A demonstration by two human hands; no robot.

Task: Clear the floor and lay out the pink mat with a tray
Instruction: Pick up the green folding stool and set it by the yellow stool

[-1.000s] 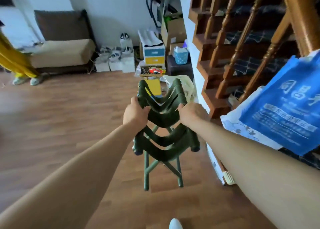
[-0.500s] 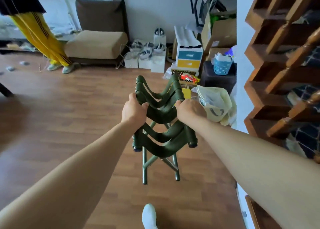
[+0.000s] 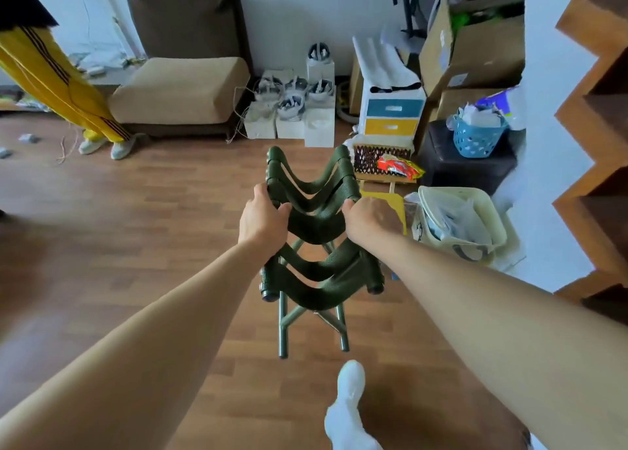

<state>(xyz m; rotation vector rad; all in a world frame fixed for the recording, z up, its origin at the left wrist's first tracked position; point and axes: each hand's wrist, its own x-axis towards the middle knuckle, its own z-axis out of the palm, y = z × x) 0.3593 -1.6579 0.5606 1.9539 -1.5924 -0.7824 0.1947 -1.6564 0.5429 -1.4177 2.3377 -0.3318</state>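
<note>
Head view: centred on a stack of green folding stools (image 3: 316, 223), nested seat on seat, legs pointing down over the wooden floor (image 3: 136, 211). Gripped at both sides: left hand (image 3: 261, 222) curled round the left seat bar, right hand (image 3: 370, 220) curled round the right one, both clamped on the stack. Cannot tell for certain whether the legs touch the boards. Judged to be lifted clear for carrying, with a white-socked foot (image 3: 350, 398) stepping forward below.

Flanked just beyond by a low woven rack (image 3: 370, 159) bearing a snack packet (image 3: 399, 166), and to the right by a cream bin (image 3: 489, 211) stuffed with plastic. Backed further out by a blue basket (image 3: 475, 140) on a dark cube, a drawer unit (image 3: 390, 116), cardboard boxes (image 3: 475, 48) and white boxes (image 3: 292, 126) topped with headsets. Bounded at the wall by a brown floor chair (image 3: 180, 89), at far left by another person's legs in yellow trousers (image 3: 61, 79), at far right by a wooden staircase (image 3: 594, 143).

Judged early in the task: clearing under way, not complete. Small scraps (image 3: 27, 138) lying on the boards at far left. No pink mat and no tray anywhere in view. Left to do: park the stools aside, pick up the scraps, fetch and spread the mat, set the tray on it.
</note>
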